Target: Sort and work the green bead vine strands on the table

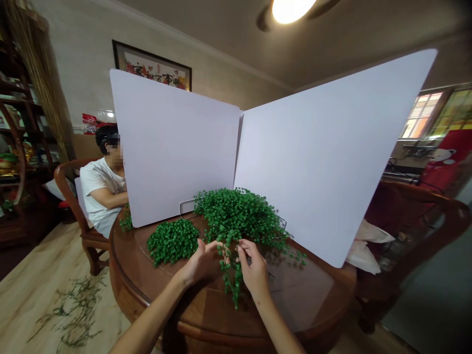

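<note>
A leafy green sprig (232,282) with small round leaf-like pieces hangs between my hands over the near part of the table. My right hand (253,265) is closed in a pinch at the sprig's upper stem. From the left, my left hand (197,261) reaches to the sprig with its thumb raised and apart; its fingers are stretched out, and their tips are partly hidden behind the greenery. Just beyond my hands lies a large heap of green sprigs (239,211). A smaller, denser green pile (173,241) is to the left of it.
The round wooden table (317,305) carries two tall white panels (177,147) that meet at the back. Thin wire stands (181,210) show beside the heap. A person in a white shirt (98,184) sits behind the left panel. Bare stems (79,309) litter the floor at left.
</note>
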Tool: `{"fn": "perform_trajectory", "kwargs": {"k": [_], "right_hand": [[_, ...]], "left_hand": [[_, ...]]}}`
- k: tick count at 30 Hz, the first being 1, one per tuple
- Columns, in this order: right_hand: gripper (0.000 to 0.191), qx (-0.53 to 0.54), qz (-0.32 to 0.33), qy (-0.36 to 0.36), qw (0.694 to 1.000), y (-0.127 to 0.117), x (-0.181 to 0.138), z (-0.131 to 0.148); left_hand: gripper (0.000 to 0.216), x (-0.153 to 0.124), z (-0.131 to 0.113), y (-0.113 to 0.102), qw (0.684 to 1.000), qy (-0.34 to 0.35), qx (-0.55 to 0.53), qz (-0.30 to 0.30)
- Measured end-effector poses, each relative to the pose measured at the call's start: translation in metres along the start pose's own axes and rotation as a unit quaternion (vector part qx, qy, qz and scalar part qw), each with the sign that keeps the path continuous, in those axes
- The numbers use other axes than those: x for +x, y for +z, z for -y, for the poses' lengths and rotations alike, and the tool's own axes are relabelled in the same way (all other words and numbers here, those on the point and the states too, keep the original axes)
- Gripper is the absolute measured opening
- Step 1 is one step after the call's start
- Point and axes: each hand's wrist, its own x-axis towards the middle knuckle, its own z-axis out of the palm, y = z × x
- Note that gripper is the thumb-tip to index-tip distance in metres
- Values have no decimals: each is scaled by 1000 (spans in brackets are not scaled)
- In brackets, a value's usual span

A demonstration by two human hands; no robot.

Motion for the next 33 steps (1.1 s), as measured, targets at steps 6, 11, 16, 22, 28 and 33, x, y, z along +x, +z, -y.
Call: {"fn": "perform_trajectory", "kwargs": {"k": [6,11,16,22,28,33], "right_hand": [[24,-28,0,-33,999,-1,0,1],[22,-41,14,-77,996,-5,0,7],[26,-40,35,-87,995,-6,-2,10],[31,-31,50,-64,996,-4,-3,10],[33,-34,23,-44,998,-2,-3,9],[37,-59,-1,-89,994,-4,4,14]], "left_hand": [[36,-1,-6,3,980,-62,186,-20],[34,0,-9,7,965,-77,235,-83],[36,1,-10,6,961,-47,254,-98],[33,5,-6,0,963,-17,248,-107],[34,3,-5,2,970,-30,225,-83],[36,3,-3,5,957,-68,273,-65]]}}
